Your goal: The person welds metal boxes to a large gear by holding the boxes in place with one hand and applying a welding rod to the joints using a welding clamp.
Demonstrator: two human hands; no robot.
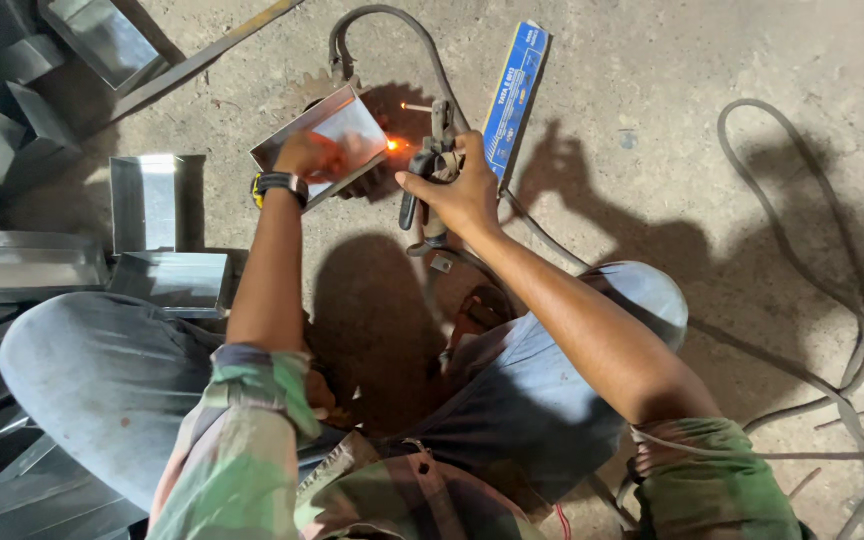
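Observation:
My left hand grips the rim of an open sheet-metal box tilted on the concrete floor. My right hand is closed around a welding electrode holder. The holder's rod tip glows orange as a small spark at the box's right edge. A thick dark cable loops from the holder up and round behind the box. A watch sits on my left wrist. I squat with both knees in grey trousers.
Several folded sheet-metal boxes lie stacked at the left. A long blue electrode packet rests beside my right hand. A welding cable curves across the floor at the right. A metal bar lies top left.

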